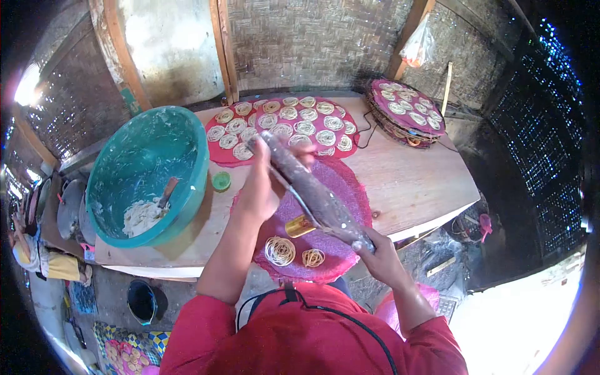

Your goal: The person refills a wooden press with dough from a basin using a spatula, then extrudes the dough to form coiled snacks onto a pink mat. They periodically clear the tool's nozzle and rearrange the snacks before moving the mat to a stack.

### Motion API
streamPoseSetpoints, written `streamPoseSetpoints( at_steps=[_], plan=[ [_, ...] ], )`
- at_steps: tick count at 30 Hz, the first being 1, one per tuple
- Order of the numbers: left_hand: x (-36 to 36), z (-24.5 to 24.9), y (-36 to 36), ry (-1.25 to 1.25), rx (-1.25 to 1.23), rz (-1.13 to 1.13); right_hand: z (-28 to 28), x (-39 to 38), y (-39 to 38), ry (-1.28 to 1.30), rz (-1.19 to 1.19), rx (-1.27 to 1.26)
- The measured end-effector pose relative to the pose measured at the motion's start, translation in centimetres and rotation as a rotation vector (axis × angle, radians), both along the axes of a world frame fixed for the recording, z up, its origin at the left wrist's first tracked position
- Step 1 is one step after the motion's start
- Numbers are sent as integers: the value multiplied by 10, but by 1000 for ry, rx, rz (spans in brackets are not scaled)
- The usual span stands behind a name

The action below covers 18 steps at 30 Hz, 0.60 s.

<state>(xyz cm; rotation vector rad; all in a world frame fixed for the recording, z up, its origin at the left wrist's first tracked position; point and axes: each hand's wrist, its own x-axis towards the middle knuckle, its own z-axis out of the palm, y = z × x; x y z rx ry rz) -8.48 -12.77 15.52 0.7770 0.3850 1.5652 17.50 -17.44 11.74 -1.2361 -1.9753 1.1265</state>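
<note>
A long, dark wooden hand press (315,190), smeared with pale dough, slants across in front of me. A short brass cylinder (299,226) sticks out from its underside. My left hand (265,187) is closed round the upper end, its thumb lying along the wood. The lower end is gripped by my right hand (380,257). Beneath the press lies a round pink mesh cloth (340,253). On its near part are two coils of thin dough strands, a larger coil (279,250) and a smaller coil (313,257). The press and my hands hide part of the cloth.
A big teal basin (199,147) holding pale dough (142,217) and a wooden-handled tool (167,191) stands at left, near a small green lid (221,181). Behind is red cloth (215,153) with many coils. Stacked round trays (406,112) sit back right. A person (47,253) is far left.
</note>
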Motion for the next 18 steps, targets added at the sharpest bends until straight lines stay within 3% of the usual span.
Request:
streamPoseSetpoints(
  at_steps=[1, 3, 5, 7, 8, 10, 12, 14, 15, 16, 18],
  plan=[
    [14, -2, -13, 257, -11, 87, 3, 3, 2, 0, -6, 6],
    [14, -33, -35, 1104, 168, -51, 13, 15, 4, -39, -32, -28],
    [30, -34, -55, 1493, 122, -200, 21, 25, 6, -46, 57, -37],
    [39, -90, -54, 1383, 412, -194, 21, 29, 9, -91, 235, 14],
    [46, -83, -59, 1388, 421, -193, 17, 32, 18, -87, 230, 22],
    [60, -62, -75, 1237, 61, -339, 9, 39, 42, -184, 372, 53],
    [67, -92, -77, 1249, 122, -249, 6, 36, 62, -245, 356, 28],
    [71, -97, -72, 798, -367, -687, -21, 31, 88, -194, 254, -68],
    [80, -108, -78, 401, -353, -699, -40, 28, 100, -195, 253, -59],
    [80, -105, -76, 402, -348, -696, -62, 24, 110, -114, 231, -65],
    [78, -95, -70, 23, -306, -1007, -52, 6, 109, -30, 218, -62]
  ],
)
